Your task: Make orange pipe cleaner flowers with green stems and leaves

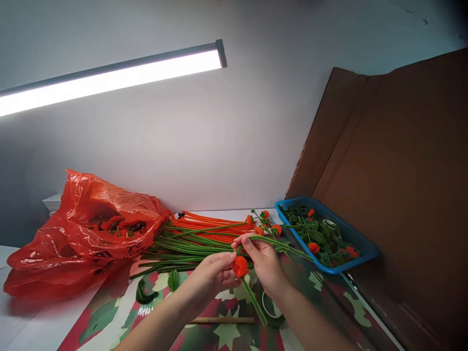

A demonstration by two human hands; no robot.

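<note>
Over the middle of the table, my left hand (219, 273) is closed beside an orange fuzzy flower (240, 266), its fingertips pinching at the flower's edge. My right hand (266, 265) pinches a green pipe cleaner (283, 243) just above the flower; its long end runs off to the right toward the basket. Another green length (255, 303) hangs down from below the flower. Fingers hide where these green pieces meet. Beneath my hands lie a thin wooden stick (223, 320) and a roll of tape (270, 308), which my right wrist partly covers.
Orange pipe cleaners (208, 225) and green pipe cleaners (179, 247) lie behind my hands. A red plastic bag (135, 204) with orange flowers stands left. At right, a blue basket (365, 253) holds green leaves and flowers beside a cardboard sheet (395, 170). Curled green pieces (144, 291) lie front left.
</note>
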